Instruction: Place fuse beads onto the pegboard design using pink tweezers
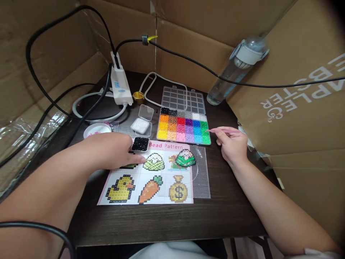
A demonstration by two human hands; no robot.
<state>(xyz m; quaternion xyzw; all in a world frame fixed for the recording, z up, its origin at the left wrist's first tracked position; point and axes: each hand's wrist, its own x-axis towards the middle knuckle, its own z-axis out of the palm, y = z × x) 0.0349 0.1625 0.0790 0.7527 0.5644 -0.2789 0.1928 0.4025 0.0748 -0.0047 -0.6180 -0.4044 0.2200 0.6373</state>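
While my right hand [233, 144] is closed around a pair of slim pink tweezers [229, 131], their tips are down at the green beads [205, 125] by the right edge of a clear plastic bead box [185, 142]. Can't tell if they've actually got a bead, it's too tiny to see. The box sits open with its gridded lid [183, 99] folded back toward the far edge of the dark wooden surface [167, 223].

My left hand [118, 149] is lying over the upper left part of a pink-and-white printed bead pattern sheet [111, 178], thumb out straight next to the green-and-white picture. My knuckles are right up against a little square clear case of black beads [140, 144] at the sheet's top edge; can't tell if I'm pinching it or not.

The piece itself, a small white and green beaded figure with a black outline [185, 158], is on a clear square pegboard [202, 176], close to the board's far edge. The board overlaps the sheet's right edge and sticks out past it.
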